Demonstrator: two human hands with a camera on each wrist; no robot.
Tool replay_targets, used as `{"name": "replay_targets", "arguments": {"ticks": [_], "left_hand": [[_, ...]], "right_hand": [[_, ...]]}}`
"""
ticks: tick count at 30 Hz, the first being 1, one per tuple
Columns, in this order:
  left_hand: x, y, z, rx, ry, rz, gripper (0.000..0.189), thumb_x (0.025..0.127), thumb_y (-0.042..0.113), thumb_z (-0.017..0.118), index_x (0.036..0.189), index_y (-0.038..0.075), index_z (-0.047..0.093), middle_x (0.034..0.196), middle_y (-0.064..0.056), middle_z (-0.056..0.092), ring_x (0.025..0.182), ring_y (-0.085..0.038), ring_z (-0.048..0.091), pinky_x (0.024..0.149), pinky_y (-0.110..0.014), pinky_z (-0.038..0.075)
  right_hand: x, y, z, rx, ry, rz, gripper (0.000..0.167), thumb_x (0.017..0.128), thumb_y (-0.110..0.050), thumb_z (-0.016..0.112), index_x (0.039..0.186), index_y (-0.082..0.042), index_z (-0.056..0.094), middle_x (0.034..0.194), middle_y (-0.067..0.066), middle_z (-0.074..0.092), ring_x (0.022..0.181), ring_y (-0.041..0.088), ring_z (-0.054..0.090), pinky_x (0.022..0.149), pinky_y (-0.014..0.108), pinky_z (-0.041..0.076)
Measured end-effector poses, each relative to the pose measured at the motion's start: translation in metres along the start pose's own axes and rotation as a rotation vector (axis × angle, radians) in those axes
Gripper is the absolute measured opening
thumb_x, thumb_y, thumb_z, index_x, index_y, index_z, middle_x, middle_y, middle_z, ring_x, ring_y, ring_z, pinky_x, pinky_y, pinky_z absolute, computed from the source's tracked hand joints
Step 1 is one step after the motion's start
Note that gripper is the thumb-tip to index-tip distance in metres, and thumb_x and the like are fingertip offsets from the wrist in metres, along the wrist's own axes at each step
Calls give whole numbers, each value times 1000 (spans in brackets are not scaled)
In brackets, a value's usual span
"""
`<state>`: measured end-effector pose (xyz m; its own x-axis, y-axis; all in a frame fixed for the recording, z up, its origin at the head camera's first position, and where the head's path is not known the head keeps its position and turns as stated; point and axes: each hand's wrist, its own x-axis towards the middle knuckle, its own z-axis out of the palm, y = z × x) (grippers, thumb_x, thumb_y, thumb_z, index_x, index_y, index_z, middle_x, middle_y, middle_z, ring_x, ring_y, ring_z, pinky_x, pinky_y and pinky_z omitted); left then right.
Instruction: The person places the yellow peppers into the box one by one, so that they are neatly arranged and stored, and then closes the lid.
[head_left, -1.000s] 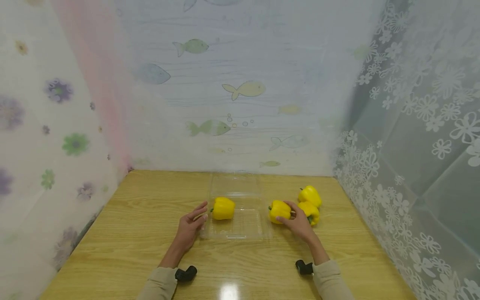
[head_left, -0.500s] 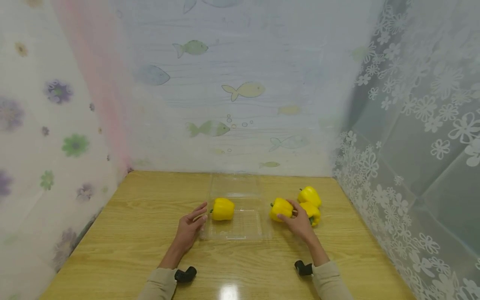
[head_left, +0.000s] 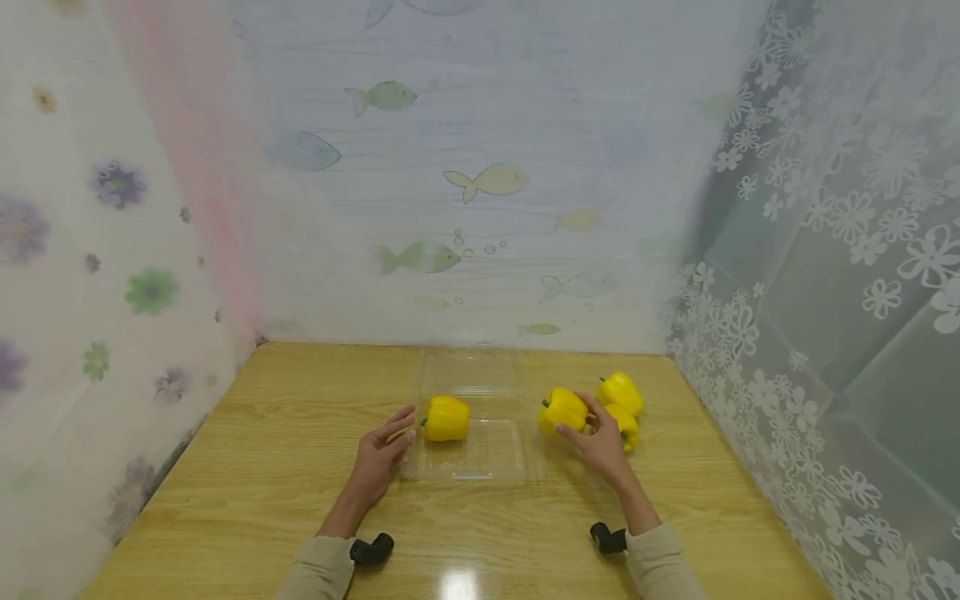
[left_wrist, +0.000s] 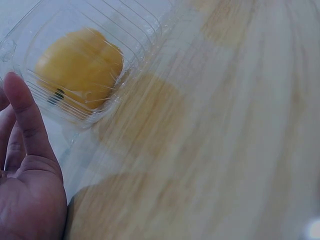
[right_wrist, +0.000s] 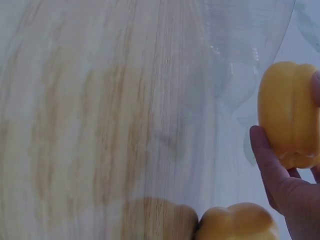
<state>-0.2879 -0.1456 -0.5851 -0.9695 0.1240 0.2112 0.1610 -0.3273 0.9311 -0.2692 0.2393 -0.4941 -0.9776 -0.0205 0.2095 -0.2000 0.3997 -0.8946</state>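
A clear plastic clamshell box (head_left: pixel 495 450) lies with its lid folded back in the middle of the table. Inside its left half sits a yellow bell pepper (head_left: pixel 447 419), its green stem pointing left. My left hand (head_left: pixel 378 457) is at the box's left edge, fingers extended and holding nothing; the left wrist view shows its thumb (left_wrist: pixel 30 120) beside the box wall. Right of the box, my right hand (head_left: pixel 600 442) grips a second yellow bell pepper (head_left: pixel 562 411) between thumb and fingers. The right wrist view shows this pepper (right_wrist: pixel 287 110) raised off the table.
Two more yellow bell peppers stand close together behind my right hand, the farther pepper (head_left: pixel 621 393) and the nearer pepper (head_left: pixel 624 427), partly hidden by the hand. The wooden table (head_left: pixel 300 400) meets a fish-patterned curtain (head_left: pixel 480 275) at its back edge.
My right hand has lifted the gripped pepper slightly up and away from me, tilting it. The left hand and the pepper in the box have stayed put.
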Motion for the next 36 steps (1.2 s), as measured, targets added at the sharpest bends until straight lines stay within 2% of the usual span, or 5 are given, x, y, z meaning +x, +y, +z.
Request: {"name": "replay_targets", "arguments": {"ticks": [7, 17, 21, 28, 36], "left_hand": [[0, 0, 1, 8, -1, -1, 48, 100, 5, 64, 140, -16, 49, 155, -6, 49, 87, -2, 58, 62, -16, 49], [-1, 0, 1, 3, -8, 5, 48, 100, 5, 63, 141, -16, 49, 153, 0, 52, 91, -2, 59, 61, -16, 49], [0, 1, 1, 19, -1, -4, 48, 100, 6, 64, 141, -15, 50, 153, -1, 51, 92, -1, 58, 61, -15, 49], [0, 3, 2, 6, 17, -39, 49, 99, 7, 66, 141, -13, 51, 155, -4, 49, 68, -1, 44, 53, -14, 38], [1, 2, 1, 2, 5, -28, 50, 100, 7, 65, 141, -15, 49, 155, -4, 49, 74, -1, 49, 58, -14, 44]], "right_hand": [[10, 32, 3, 64, 27, -54, 68, 90, -11, 80, 150, -3, 48, 153, 19, 46, 130, 37, 50, 108, 52, 42], [12, 32, 6, 146, -58, -175, 67, 86, -5, 81, 147, -7, 52, 147, 16, 52, 114, 6, 58, 96, 28, 52], [13, 29, 10, 163, -92, -195, 68, 88, -4, 79, 149, -6, 50, 148, 18, 51, 114, 7, 59, 97, 31, 52], [14, 26, 18, 191, -134, -206, 68, 93, -4, 74, 153, -6, 44, 154, 19, 45, 118, 4, 57, 96, 24, 51], [13, 21, 26, 199, -131, -231, 67, 93, -3, 73, 153, -4, 43, 154, 18, 44, 121, 5, 55, 98, 18, 48]]}}
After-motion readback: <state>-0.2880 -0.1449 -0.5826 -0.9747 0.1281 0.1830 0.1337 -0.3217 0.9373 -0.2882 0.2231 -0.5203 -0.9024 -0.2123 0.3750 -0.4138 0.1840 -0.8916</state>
